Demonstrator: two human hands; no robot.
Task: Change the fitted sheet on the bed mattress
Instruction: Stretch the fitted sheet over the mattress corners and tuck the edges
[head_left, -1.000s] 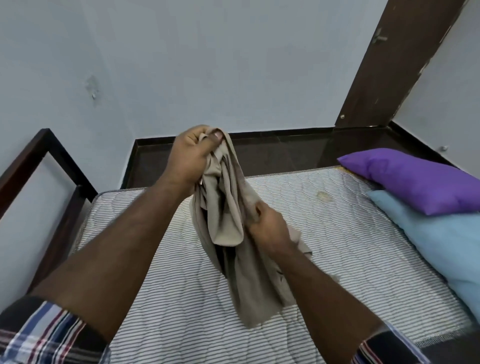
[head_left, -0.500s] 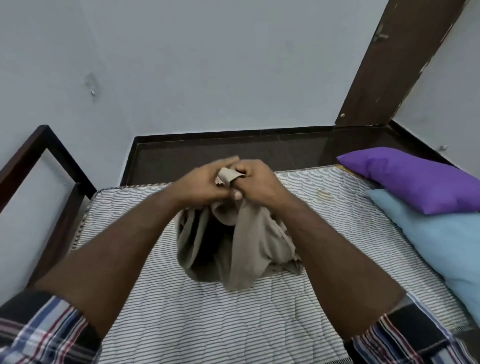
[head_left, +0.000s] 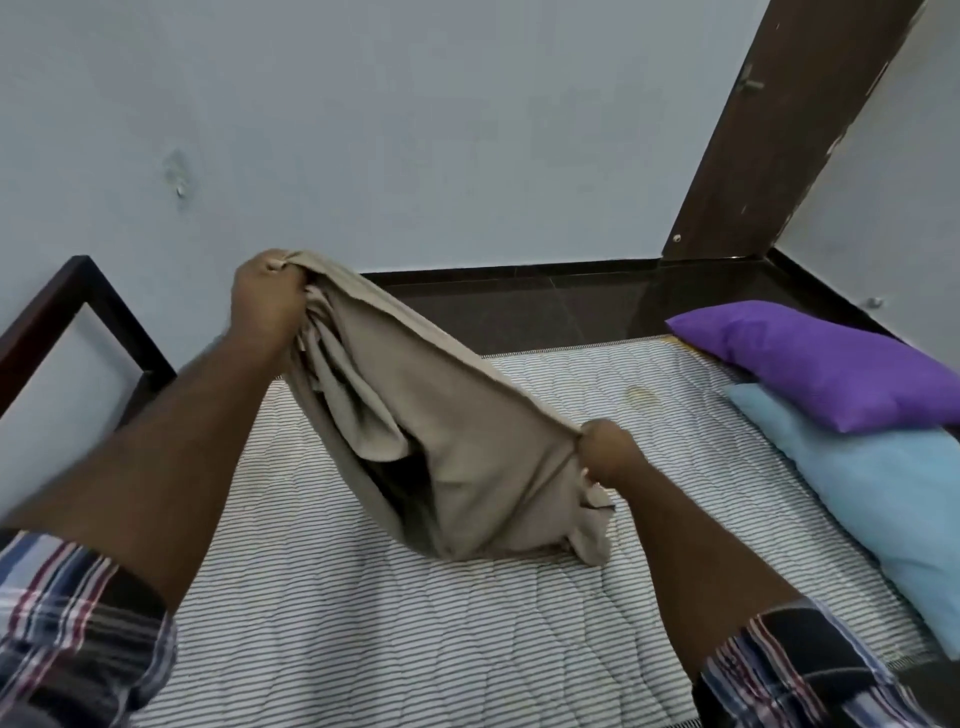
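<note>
- Head view, step in hand: unfolding of the fresh fitted sheet (head_left: 441, 441), judged from the bare mattress (head_left: 363, 623) beneath it; the old cover appears already off.
- Left hand (head_left: 265, 306): raised on the left, fingers curled tight around a bunched edge of the sheet.
- Right hand (head_left: 605, 452): lower and to the right, fingers closed on the other end of the same edge, pulling it taut between the two hands.
- Sheet, appearance: beige, plain, soft and creased; top hem stretched in a slanting line, the rest hanging in loose folds with a dark hollow at the middle.
- Sheet, position: held above the middle of the mattress, its lowest folds resting on the striped quilted top.
- Next move, as judged: hands further apart to open the bundle, then an elastic corner found and matched to a mattress corner.
- Other items: purple pillow (head_left: 831, 364) lying on blue pillow (head_left: 883, 493) at the right end; dark bed frame (head_left: 93, 301) at left.
</note>
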